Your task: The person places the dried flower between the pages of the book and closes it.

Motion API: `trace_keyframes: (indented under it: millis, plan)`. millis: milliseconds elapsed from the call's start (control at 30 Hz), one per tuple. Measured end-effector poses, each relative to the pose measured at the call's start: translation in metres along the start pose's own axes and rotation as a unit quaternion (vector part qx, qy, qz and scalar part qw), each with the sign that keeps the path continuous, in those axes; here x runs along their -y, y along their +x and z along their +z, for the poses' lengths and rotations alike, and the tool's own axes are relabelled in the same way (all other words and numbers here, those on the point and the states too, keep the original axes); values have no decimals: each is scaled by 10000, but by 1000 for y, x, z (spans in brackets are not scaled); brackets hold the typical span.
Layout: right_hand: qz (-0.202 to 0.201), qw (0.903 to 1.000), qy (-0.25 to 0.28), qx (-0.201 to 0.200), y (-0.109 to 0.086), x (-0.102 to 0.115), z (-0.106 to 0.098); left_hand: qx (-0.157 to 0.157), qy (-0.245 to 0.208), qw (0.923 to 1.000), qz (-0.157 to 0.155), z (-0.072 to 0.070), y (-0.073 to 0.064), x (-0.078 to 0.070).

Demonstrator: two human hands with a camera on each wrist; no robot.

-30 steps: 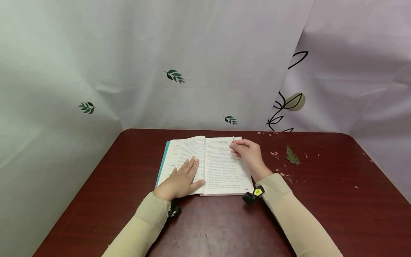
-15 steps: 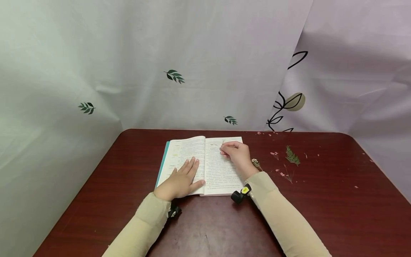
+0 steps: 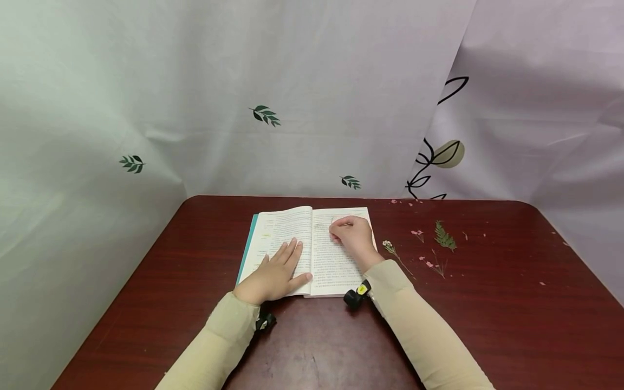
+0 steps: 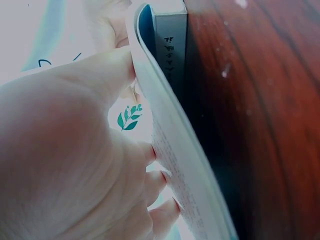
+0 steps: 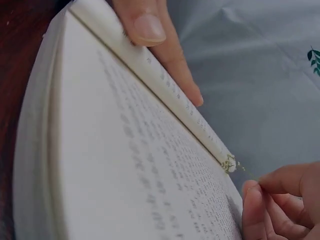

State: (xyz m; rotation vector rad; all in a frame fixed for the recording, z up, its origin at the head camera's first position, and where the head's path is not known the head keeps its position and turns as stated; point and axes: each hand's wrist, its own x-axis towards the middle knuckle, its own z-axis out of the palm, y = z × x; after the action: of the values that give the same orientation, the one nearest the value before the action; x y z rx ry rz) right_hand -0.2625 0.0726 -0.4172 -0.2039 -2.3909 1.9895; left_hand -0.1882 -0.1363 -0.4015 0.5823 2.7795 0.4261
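Note:
An open book (image 3: 336, 268) with printed pages and a teal cover edge lies on the table. My left hand (image 3: 274, 275) rests flat on the left page, fingers spread and thumb reaching the gutter. Over the upper part of the right page, my right hand (image 3: 355, 237) pinches the thin stem of a small pale flower sprig (image 5: 229, 164) between thumb and forefinger. In the right wrist view, the sprig's yellowish-green head shows near the gutter, pointing away from the fingertips. The left wrist view shows the left fingertips against the page and the book's spine beyond.
Right of the book on the dark red table (image 3: 512, 303) lie a white-flowered stem (image 3: 394, 251), a green fern leaf (image 3: 444, 236) and a pink flower sprig (image 3: 433, 265). Loose pink petals are scattered about. A pale curtain (image 3: 302, 151) with leaf prints hangs behind the table.
My right hand has moved left across the right page with the sprig, bringing it closer to the gutter. The white-flowered stem on the table has come into sight. My left hand has stayed put.

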Motion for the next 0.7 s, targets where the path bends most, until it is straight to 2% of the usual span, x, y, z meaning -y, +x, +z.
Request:
trace_keyframes:
  millis: [333, 700]
  plan:
    - [-406, 9919, -1200, -32, -5, 4, 3, 19, -6, 10000, 5, -1, 0, -1]
    - [-607, 9806, -1863, 106, -7, 3, 5, 28, -1, 10000, -10, -1, 0, 0]
